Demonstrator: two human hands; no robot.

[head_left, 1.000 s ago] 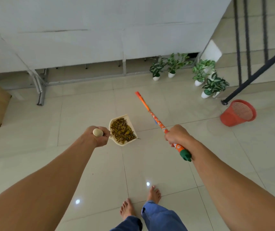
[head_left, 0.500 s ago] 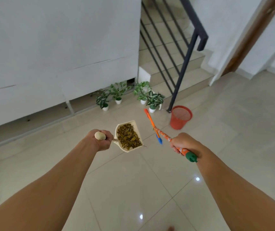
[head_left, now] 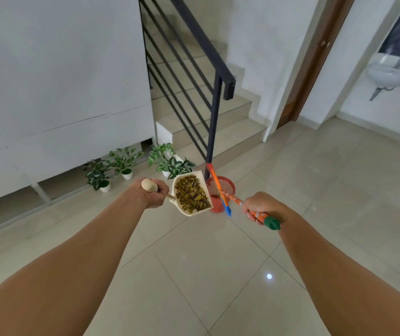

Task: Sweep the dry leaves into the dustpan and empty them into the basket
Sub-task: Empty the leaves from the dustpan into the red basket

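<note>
My left hand (head_left: 152, 195) grips the wooden handle of a cream dustpan (head_left: 177, 186), held level in the air and heaped with dry brown-green leaves (head_left: 192, 197). My right hand (head_left: 260, 206) grips the orange broom handle (head_left: 232, 198) near its green end cap; the stick crosses in front of the basket. The red mesh basket (head_left: 225, 188) stands on the floor just behind and right of the dustpan, partly hidden by it.
Several small potted plants (head_left: 126, 163) line the wall base at the left. A black stair railing post (head_left: 214, 124) rises right behind the basket, with steps beyond. A doorway and a wall sink (head_left: 388, 75) lie to the right. Pale tiled floor (head_left: 315, 178) spreads around.
The view has swung right and closer to the stairs. The basket now sits directly behind the dustpan instead of off to the right. Both hands keep their hold.
</note>
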